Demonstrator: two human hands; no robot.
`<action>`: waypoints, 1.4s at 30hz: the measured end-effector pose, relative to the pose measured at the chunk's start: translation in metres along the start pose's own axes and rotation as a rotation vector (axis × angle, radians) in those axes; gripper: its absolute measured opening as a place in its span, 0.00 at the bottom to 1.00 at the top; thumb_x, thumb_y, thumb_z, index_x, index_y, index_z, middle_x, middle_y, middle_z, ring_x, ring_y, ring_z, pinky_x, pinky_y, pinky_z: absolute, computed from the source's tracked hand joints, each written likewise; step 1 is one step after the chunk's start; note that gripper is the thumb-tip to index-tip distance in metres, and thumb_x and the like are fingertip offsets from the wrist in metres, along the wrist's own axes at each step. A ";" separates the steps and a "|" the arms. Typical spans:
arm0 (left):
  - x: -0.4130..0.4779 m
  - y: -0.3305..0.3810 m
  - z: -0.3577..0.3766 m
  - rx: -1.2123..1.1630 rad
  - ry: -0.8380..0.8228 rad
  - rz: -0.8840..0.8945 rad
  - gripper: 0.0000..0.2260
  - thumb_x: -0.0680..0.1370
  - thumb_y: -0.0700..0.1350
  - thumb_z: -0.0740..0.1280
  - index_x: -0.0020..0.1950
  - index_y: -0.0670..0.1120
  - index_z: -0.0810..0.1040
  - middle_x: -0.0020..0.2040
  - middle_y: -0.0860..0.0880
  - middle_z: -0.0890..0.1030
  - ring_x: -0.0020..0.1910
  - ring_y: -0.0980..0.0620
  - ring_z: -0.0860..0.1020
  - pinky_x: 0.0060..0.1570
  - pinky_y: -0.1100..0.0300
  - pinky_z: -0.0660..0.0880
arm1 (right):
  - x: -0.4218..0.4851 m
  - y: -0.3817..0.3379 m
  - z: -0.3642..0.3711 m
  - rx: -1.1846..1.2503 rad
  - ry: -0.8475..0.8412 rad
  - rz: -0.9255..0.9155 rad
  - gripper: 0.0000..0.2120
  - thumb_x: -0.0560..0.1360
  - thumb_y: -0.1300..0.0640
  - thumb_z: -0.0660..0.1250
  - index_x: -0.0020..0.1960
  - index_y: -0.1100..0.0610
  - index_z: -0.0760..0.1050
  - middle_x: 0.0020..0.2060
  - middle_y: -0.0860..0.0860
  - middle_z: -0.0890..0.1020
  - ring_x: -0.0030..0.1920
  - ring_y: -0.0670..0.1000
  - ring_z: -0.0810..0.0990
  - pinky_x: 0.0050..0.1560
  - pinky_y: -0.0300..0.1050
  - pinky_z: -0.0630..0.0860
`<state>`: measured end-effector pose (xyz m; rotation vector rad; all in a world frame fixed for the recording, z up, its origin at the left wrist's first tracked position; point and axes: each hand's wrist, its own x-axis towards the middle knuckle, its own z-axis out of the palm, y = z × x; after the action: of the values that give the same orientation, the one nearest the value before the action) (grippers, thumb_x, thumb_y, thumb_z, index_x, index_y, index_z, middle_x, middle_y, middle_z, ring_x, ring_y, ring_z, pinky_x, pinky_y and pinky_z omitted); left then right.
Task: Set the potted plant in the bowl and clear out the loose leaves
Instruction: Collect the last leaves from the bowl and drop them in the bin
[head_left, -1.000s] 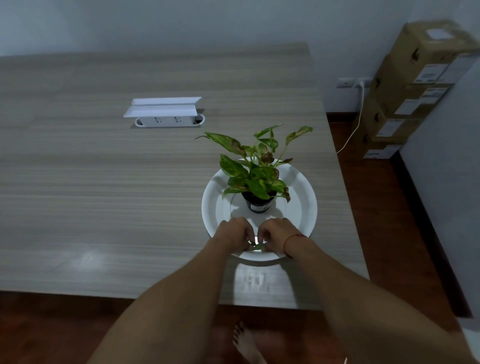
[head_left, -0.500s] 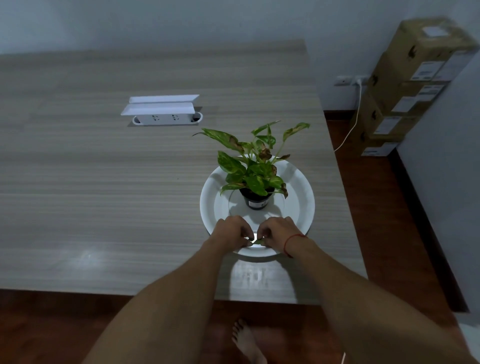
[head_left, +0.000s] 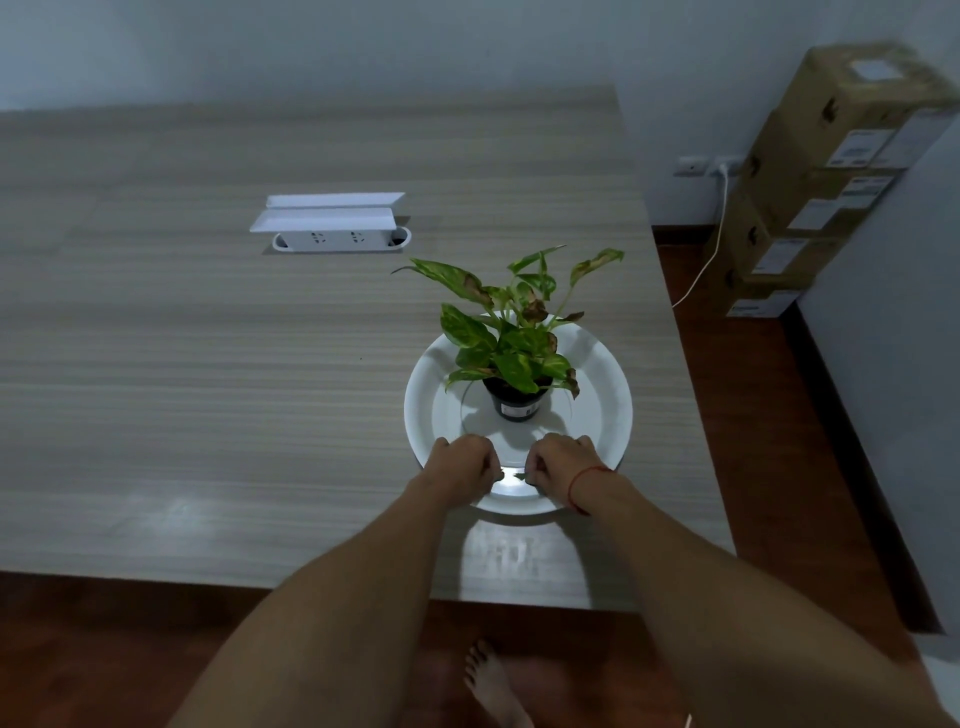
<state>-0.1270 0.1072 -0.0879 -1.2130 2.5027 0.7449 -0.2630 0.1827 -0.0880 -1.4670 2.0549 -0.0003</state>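
Note:
A small black pot (head_left: 516, 405) with a green, partly browned plant (head_left: 511, 345) stands upright in the middle of the wide white bowl (head_left: 610, 400) on the wooden table. Both my hands rest on the bowl's near rim, fingers curled. My left hand (head_left: 462, 464) is closed, and I see nothing sticking out of it. My right hand (head_left: 561, 461), with a red string at the wrist, pinches a small green loose leaf (head_left: 519, 475) that pokes out toward the left hand. A narrow gap separates the two hands.
A white pop-up socket box (head_left: 332, 228) stands open on the table (head_left: 208, 389) at the back left. Stacked cardboard boxes (head_left: 826, 182) stand against the wall on the right, with a white cable (head_left: 711, 249) beside them. The table's near edge and my bare foot (head_left: 493, 686) are below.
My hands were touching over the leaf at the near rim; now they have drawn slightly apart. The pot and bowl have not moved.

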 end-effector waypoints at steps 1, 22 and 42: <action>-0.001 -0.001 -0.001 -0.055 0.016 -0.043 0.03 0.76 0.44 0.64 0.43 0.51 0.76 0.50 0.53 0.84 0.54 0.51 0.80 0.62 0.54 0.67 | 0.000 0.000 -0.003 0.028 0.012 0.027 0.06 0.75 0.57 0.65 0.43 0.48 0.77 0.52 0.50 0.84 0.57 0.53 0.79 0.63 0.47 0.63; -0.018 0.162 0.027 -0.678 0.191 -0.098 0.06 0.76 0.41 0.70 0.39 0.44 0.79 0.39 0.46 0.80 0.41 0.50 0.78 0.45 0.57 0.77 | -0.133 0.109 -0.068 0.394 0.303 0.359 0.10 0.75 0.56 0.65 0.35 0.50 0.73 0.52 0.49 0.85 0.60 0.52 0.78 0.67 0.48 0.64; 0.160 0.315 0.174 -0.209 -0.281 0.041 0.16 0.74 0.45 0.70 0.27 0.52 0.72 0.51 0.44 0.85 0.62 0.43 0.77 0.68 0.45 0.70 | -0.066 0.343 0.025 0.532 0.110 0.769 0.10 0.75 0.51 0.65 0.35 0.46 0.74 0.73 0.47 0.68 0.79 0.53 0.49 0.76 0.58 0.37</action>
<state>-0.4717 0.2620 -0.1983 -1.0371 2.2689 1.1265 -0.5318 0.3808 -0.1925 -0.3289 2.3393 -0.2975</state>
